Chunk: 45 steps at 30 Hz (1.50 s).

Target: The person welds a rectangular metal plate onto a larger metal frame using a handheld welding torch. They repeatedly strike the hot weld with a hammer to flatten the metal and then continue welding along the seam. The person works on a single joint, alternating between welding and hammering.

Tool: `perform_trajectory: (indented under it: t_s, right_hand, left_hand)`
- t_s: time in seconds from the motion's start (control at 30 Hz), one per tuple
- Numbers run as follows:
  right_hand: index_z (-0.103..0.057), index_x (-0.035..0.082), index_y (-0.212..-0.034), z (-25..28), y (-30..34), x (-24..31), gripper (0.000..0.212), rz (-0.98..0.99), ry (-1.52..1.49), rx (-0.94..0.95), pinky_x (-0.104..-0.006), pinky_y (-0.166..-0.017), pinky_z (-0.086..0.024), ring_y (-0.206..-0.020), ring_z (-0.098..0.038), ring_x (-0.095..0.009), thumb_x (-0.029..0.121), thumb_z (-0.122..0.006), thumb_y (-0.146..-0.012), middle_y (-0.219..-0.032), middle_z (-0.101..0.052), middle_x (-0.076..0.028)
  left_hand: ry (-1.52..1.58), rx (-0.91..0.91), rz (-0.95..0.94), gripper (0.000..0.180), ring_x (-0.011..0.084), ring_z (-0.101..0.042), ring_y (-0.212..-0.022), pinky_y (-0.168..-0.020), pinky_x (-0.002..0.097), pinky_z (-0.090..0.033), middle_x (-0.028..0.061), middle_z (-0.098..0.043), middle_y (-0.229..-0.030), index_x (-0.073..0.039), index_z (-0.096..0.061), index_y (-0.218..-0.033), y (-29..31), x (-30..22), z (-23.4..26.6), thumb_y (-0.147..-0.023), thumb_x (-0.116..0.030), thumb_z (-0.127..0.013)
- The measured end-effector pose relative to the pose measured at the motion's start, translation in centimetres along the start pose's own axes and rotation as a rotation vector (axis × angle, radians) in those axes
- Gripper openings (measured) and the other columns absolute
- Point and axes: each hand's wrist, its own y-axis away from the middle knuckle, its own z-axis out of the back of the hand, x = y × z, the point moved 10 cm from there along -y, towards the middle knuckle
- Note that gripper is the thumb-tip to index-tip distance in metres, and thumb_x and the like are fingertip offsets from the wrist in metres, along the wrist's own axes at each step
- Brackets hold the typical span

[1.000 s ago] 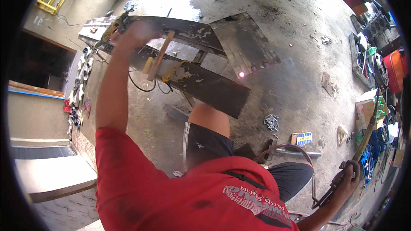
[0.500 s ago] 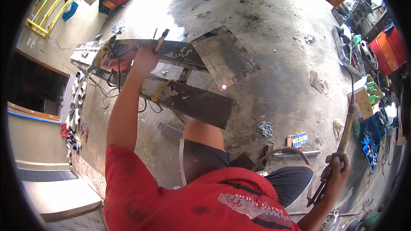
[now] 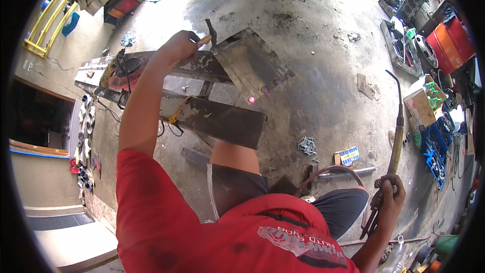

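Observation:
My left hand [image 3: 180,45] is closed round the wooden handle of a hammer [image 3: 211,33]. The hammer head is at the upper left corner of a metal plate [image 3: 247,53]; whether it touches cannot be made out. Along its near edge the plate has dark burn marks, with one spot at the corner glowing pink. Its left side overlaps the end of a dark metal beam [image 3: 199,63]. Out to the right, my right hand [image 3: 391,192] grips a gas torch [image 3: 396,154], its bent tip pointing away from me. No flame shows at the tip.
A second beam [image 3: 222,121] lies nearer me, with a yellow strap round it. An angle grinder [image 3: 124,73] rests across the beams at left. Loose nails [image 3: 307,145], a small box [image 3: 347,156] and a hose [image 3: 328,168] are on the floor. Tools and a red drum [image 3: 449,45] line the right side.
My left hand has moved right with the hammer, bringing its head from above the beam to the plate's corner. The torch has swung so that its bent tip shows more plainly.

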Motion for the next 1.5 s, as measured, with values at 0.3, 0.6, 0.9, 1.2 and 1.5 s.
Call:
perform_trajectory:
  t_s: [0.3,0.6,0.9,1.2,1.5]
  right_hand:
    - [-0.072,0.001,-0.118,-2.0,-1.6,-0.5,0.021,-0.045,-0.026,0.083,-0.027,-0.047,-0.048,-0.056,-0.062,-0.011,0.021,-0.071,-0.112,-0.092,-0.07,-0.007]
    - [-0.071,0.002,-0.115,-3.2,-1.7,-0.6,0.018,-0.049,-0.044,0.142,-0.0261,-0.047,-0.047,-0.055,-0.061,-0.011,0.019,-0.069,-0.112,-0.093,-0.07,-0.006]
    - [-0.072,0.002,-0.115,-3.7,-1.6,-1.3,0.015,-0.074,-0.068,0.146,-0.0264,-0.048,-0.049,-0.056,-0.062,-0.01,0.017,-0.07,-0.111,-0.093,-0.072,-0.006]
    - [-0.071,0.003,-0.11,-4.5,-0.2,-0.7,0.014,-0.049,-0.044,0.174,-0.0263,-0.045,-0.046,-0.053,-0.061,-0.011,0.017,-0.067,-0.111,-0.089,-0.071,-0.006]
    - [-0.071,0.004,-0.111,-3.9,0.2,-2.5,0.016,-0.088,-0.054,0.143,-0.027,-0.045,-0.047,-0.053,-0.062,-0.011,0.02,-0.069,-0.111,-0.09,-0.073,-0.007]
  left_hand:
    - [0.053,-0.115,-0.116,0.03,0.0169,-0.068,-0.075,-0.074,0.0377,-0.056,0.0085,-0.075,-0.086,0.002,-0.073,-0.128,3.7,0.7,1.1,-0.106,-0.017,-0.07]
    - [-0.252,-0.349,-0.348,0.029,0.0402,-0.078,-0.087,-0.083,0.05,-0.06,0.0214,-0.079,-0.096,-0.009,-0.071,-0.134,5.9,1.4,0.4,-0.108,-0.023,-0.072]
    - [0.108,-0.321,-0.291,0.033,0.0393,-0.079,-0.088,-0.083,0.0492,-0.061,0.0222,-0.081,-0.099,-0.006,-0.07,-0.137,4.7,-4.1,3.2,-0.108,-0.021,-0.068]
    - [-0.182,-0.209,-0.34,0.035,0.033,-0.08,-0.088,-0.084,0.0473,-0.061,0.0195,-0.082,-0.1,-0.008,-0.071,-0.141,-4.5,-8.0,-0.4,-0.11,-0.024,-0.069]
    - [-0.266,-0.139,-0.485,0.039,0.0338,-0.079,-0.093,-0.09,0.0497,-0.059,0.0224,-0.082,-0.107,-0.01,-0.068,-0.145,-4.7,-13.6,-2.3,-0.109,-0.023,-0.07]
